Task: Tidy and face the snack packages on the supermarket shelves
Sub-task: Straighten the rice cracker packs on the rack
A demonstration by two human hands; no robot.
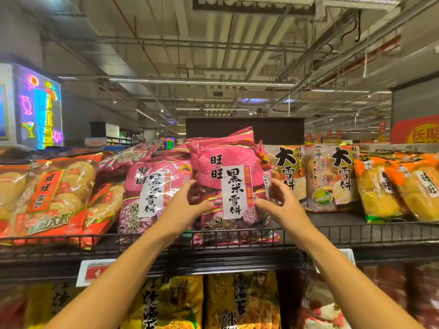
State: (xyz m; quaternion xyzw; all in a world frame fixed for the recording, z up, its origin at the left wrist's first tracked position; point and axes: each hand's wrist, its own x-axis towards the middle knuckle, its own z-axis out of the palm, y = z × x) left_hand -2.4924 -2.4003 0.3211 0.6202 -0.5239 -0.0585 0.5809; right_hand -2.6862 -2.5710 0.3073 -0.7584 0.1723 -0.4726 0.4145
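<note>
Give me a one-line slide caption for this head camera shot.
Both hands grip an upright pink rice cracker bag on the top shelf.

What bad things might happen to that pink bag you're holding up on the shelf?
The pink bag stands upright, gripped at its sides by the left hand and right hand. Let go, it might tip over the low wire rail. Squeezing could crack the crackers inside. Nudging it sideways might knock the leaning pink bag beside it.
</note>
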